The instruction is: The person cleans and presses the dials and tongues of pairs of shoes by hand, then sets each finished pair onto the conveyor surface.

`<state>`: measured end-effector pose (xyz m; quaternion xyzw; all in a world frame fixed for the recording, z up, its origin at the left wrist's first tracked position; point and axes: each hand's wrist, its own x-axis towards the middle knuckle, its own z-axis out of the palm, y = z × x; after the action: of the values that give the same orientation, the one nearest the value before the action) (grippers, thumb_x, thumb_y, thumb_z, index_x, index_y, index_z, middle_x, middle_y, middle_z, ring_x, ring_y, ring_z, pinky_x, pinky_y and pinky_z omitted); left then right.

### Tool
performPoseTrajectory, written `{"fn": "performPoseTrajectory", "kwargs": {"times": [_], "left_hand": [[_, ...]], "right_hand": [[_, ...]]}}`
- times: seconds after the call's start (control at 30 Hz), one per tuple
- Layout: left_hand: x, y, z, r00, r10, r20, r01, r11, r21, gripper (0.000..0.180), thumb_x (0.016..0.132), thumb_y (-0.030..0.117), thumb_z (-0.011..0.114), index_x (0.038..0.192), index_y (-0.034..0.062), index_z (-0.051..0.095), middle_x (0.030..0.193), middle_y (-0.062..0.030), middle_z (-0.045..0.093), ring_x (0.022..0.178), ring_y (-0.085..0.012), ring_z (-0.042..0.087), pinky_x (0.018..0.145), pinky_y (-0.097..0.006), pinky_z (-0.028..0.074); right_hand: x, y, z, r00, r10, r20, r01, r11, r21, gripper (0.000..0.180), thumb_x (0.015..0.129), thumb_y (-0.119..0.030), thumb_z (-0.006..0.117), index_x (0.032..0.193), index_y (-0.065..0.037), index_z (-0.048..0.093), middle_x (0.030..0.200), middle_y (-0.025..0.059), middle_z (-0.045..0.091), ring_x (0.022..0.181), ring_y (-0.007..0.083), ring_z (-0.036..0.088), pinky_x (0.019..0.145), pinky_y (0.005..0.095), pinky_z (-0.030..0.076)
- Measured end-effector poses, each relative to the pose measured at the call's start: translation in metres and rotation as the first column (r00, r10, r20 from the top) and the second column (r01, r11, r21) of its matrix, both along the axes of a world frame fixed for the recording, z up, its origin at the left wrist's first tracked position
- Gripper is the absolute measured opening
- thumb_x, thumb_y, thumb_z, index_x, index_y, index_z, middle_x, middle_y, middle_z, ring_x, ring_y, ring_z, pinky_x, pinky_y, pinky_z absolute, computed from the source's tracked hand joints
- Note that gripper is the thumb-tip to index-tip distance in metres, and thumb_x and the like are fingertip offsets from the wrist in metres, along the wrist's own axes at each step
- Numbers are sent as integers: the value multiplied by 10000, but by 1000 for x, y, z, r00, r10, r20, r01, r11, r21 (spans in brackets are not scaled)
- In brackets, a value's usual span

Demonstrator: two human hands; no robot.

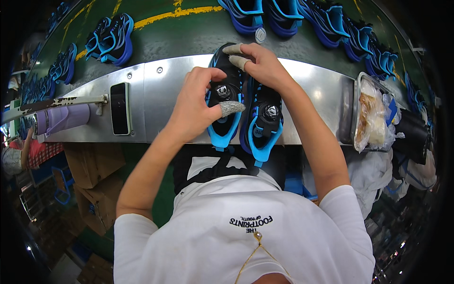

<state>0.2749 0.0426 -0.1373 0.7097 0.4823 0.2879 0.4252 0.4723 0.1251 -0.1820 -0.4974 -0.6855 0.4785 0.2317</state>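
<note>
Both hands are laid on a pair of black-and-blue shoes [246, 111] set on the metal ledge [312, 90]. By the left hand [196, 106] the left shoe is gripped at its dial, a covered fingertip pointing right; by the right hand [260, 64] its toe is pinched. A phone [120, 108] lies to the left, a tray of bags [373, 113] to the right, more blue shoes [111, 40] on the belt beyond.

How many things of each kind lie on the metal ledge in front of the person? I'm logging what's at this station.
Black-and-blue shoes under the left hand and right hand: 2
Phone: 1
Lilac bottle: 1
Tray of wrapped items: 1
Total: 5
</note>
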Motion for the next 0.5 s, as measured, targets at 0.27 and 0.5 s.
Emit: {"fn": "performPoseTrajectory", "kwargs": {"times": [0.27,0.5], "left_hand": [[-19,13,-22,893,-3,449,160,936,-313,496,798,51,715,1275,31,577,1113,-35,638,958,-95,504,865,-238,379],[3,-1,-24,982,79,173,-71,996,-51,378,759,108,763,1096,47,604,1104,-21,560,923,-111,488,809,-239,381]], "right_hand": [[-6,1,-7,1000,22,10,-22,1000,-19,320,918,-94,586,1227,-18,616,1127,93,653,1026,156,615,903,283,480],[-2,1,-10,1000,16,-16,-17,999,-29,319,920,-86,576,1230,-20,613,1119,85,655,1005,144,613,895,278,480]]}}
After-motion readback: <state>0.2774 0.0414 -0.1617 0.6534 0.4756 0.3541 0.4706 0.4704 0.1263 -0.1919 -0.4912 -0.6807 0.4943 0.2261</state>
